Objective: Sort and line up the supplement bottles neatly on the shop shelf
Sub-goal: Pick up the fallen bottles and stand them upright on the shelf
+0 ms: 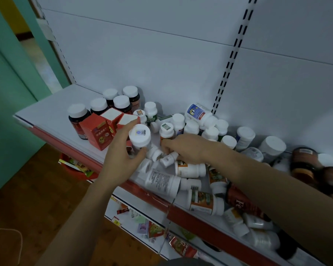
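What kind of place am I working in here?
Most likely a small shop or pharmacy aisle: a white retail shelf with a slotted upright, crowded with supplement bottles and red boxes, and more packaged goods on the tier below.

Shelf left end bare, open approach there. Dark bottles and red boxes stand upright left of centre. From centre rightward, toppled white bottles crowd the deck to the front lip; back panel blocks behind.
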Tool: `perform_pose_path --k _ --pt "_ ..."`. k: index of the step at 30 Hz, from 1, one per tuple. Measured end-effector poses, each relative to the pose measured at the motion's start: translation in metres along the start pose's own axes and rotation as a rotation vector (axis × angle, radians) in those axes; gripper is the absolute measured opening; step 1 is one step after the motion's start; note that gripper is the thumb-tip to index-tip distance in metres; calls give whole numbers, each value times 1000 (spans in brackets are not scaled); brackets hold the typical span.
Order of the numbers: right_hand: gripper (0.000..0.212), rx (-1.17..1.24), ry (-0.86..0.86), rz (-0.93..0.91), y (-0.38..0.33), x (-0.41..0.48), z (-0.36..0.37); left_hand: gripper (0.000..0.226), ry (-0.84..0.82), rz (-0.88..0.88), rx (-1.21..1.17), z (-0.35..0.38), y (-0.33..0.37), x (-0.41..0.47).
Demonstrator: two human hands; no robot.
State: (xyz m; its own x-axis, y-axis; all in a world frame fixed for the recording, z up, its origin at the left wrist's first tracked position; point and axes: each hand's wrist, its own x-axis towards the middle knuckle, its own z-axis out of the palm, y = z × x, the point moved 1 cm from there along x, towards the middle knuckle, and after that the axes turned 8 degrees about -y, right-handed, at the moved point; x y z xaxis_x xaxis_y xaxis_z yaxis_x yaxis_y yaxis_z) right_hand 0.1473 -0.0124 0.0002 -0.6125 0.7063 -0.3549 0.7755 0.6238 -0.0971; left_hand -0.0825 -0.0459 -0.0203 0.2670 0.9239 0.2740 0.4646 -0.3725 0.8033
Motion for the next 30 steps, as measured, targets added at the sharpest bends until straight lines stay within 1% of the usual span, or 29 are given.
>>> perform_pose_path --k 2,4,8,12,14,16,18,19,22,24,26,27,29,30 --pt "25 46 30 20 1 -7 -4 74 -8 21 12 4 2 1" --pt "28 98 99 59 2 -21 -11 69 4 52 59 7 3 1" --pt "25 219 401 153 16 -58 -22 58 37 90 152 14 6 11" --pt "26 330 542 301 25 -85 -19 46 30 247 199 21 20 24" --pt "25 416 594 341 20 -96 -15 44 38 300 179 24 29 26" --pt "20 520 630 366 10 -107 -10 43 35 295 90 24 37 25" --pt "16 620 681 384 -1 -116 -4 44 -41 280 42 23 43 24" --pt "15 672 721 392 -5 -120 0 45 -95 282 83 22 44 23" --pt "12 833 842 415 -14 -127 13 53 -257 323 334 17 41 22" --pt "11 884 858 426 -13 -126 23 55 -406 339 420 15 40 25" --pt "11 900 849 425 -12 -123 30 53 -510 337 391 19 41 28" --pt "11 907 853 421 -11 -121 32 50 -506 334 335 23 42 29" --pt "10 929 873 424 -10 -119 35 46 -436 294 215 30 43 30" --pt "11 942 880 430 -11 -118 37 46 -406 270 200 33 42 30"
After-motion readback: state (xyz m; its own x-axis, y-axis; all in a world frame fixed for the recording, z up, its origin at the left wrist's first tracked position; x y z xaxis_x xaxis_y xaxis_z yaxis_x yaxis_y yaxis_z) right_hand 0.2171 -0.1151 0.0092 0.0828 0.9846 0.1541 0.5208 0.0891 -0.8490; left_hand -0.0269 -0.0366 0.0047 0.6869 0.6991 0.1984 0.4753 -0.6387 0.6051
